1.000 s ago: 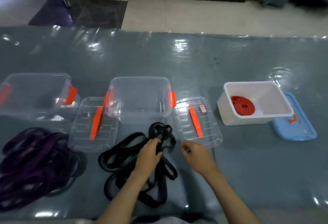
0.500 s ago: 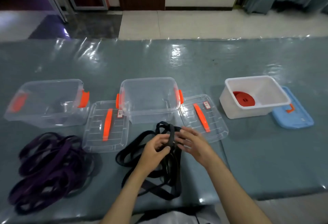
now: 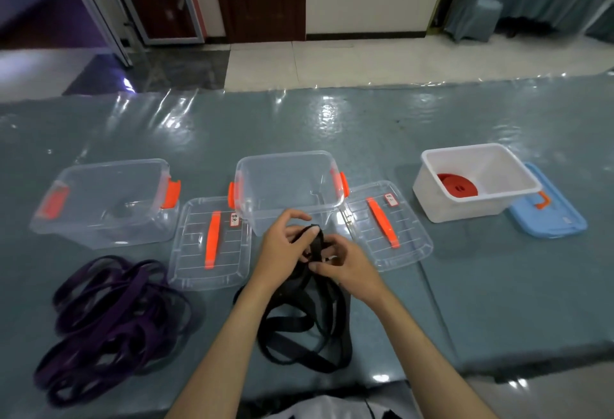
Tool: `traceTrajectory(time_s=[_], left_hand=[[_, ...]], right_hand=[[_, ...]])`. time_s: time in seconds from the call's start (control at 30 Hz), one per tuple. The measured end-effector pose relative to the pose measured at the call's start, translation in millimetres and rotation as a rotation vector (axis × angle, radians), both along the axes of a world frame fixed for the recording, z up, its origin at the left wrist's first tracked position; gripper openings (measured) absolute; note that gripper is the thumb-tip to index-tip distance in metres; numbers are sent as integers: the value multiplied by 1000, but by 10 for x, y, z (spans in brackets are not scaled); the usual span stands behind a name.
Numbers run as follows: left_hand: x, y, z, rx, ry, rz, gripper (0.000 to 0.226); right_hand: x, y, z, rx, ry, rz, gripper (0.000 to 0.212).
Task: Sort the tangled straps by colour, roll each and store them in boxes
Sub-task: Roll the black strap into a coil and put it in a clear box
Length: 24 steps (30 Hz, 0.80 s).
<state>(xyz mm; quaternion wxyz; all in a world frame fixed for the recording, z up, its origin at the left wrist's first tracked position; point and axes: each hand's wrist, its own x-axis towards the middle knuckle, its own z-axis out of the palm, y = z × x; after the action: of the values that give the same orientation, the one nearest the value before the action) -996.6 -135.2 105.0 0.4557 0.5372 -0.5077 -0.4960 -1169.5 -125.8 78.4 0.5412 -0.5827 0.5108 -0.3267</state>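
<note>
A tangled black strap [image 3: 305, 329] lies on the table in front of me, its upper loops lifted off the surface. My left hand [image 3: 282, 246] grips those loops from the left, and my right hand [image 3: 349, 266] pinches the same bundle from the right. A purple strap pile [image 3: 109, 319] sits loose at the left. A rolled red strap [image 3: 458, 184] lies inside the white box [image 3: 432, 206]. Two clear boxes with orange latches, one at the left [image 3: 106, 199] and one in the middle [image 3: 289, 186], stand open behind the straps.
Two clear lids with orange handles lie flat, one [image 3: 209, 246] between the clear boxes and one [image 3: 388, 226] right of the middle box. A blue lid [image 3: 551, 212] lies beside the white box. The table's near edge [image 3: 498, 369] runs at the lower right.
My right hand has come in from the right and taken hold of the black strap. Both hands have lifted its upper loops toward the middle clear box.
</note>
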Motion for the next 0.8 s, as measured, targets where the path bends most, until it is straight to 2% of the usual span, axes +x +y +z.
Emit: traceTrajectory(time_s=[0.13, 0.27, 0.37, 0.53, 0.63, 0.73, 0.8], left_hand=[[69, -6, -63, 33, 15, 124, 19], [126, -13, -181, 57, -24, 134, 12], [175, -43, -174, 38, -145, 101, 7], [287, -174, -129, -12, -196, 74, 10], [388, -256, -232, -1, -233, 47, 6], [509, -318, -325, 8, -236, 100, 10], [572, -358, -331, 9, -232, 136, 5]], right_hand=[[-150, -73, 1, 6, 2, -82, 23], [-235, -157, 74, -20, -5, -71, 14], [-203, -226, 132, -95, 32, -58, 10], [-65, -322, 346, -141, -128, -142, 12], [-66, -482, 309, -101, 12, -124, 10], [-172, -565, 102, -24, 202, -108, 8], [-264, -560, 37, -16, 174, -122, 6]])
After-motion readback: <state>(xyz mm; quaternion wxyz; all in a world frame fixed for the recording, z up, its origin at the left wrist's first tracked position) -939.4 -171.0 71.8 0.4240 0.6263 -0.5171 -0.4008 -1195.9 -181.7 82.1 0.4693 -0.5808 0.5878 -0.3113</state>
